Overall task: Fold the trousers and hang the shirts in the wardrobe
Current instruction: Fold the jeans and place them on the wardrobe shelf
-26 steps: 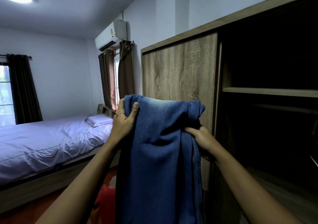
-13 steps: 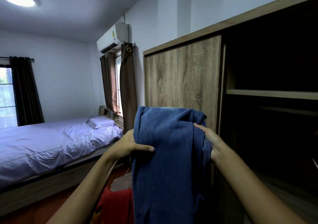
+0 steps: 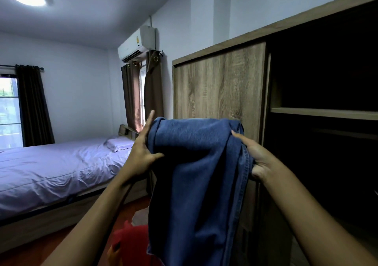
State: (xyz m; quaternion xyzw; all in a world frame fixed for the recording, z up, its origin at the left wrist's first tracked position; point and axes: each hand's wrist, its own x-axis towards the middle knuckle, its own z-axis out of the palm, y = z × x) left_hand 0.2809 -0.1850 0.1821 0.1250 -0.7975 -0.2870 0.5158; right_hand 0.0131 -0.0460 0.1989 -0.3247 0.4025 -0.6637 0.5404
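Nearest, low down: a red item [image 3: 131, 243] on the floor, blurred, kind not clear.

Trousers [image 3: 196, 173]: blue denim, held up in the air between both hands, resting on nothing. They are doubled over at the top, so the fold runs side to side between the hands. The long axis is vertical, and the free length hangs down past the bottom of the view.

Left hand [image 3: 143, 151]: at the left end of the fold. The thumb presses the front of the cloth and the fingers go up behind it, so it pinches the cloth.

Right hand [image 3: 257, 159]: fingers curled round the right edge along the stitched seam, grasping it.

Beyond: the closed wardrobe door [image 3: 218, 94] stands directly behind the trousers. The open bay is to the right of the door's edge, with the front edge of its shelf [image 3: 323, 113] just above hand level. Judgement: the right hand is the nearer one to the opening, so placing the trousers calls for a carry rightward and forward.

Far left: bed [image 3: 51, 173].

Far wall: air conditioner [image 3: 137, 43] with a small sticker, too small to read. No brand or label legible on the trousers.
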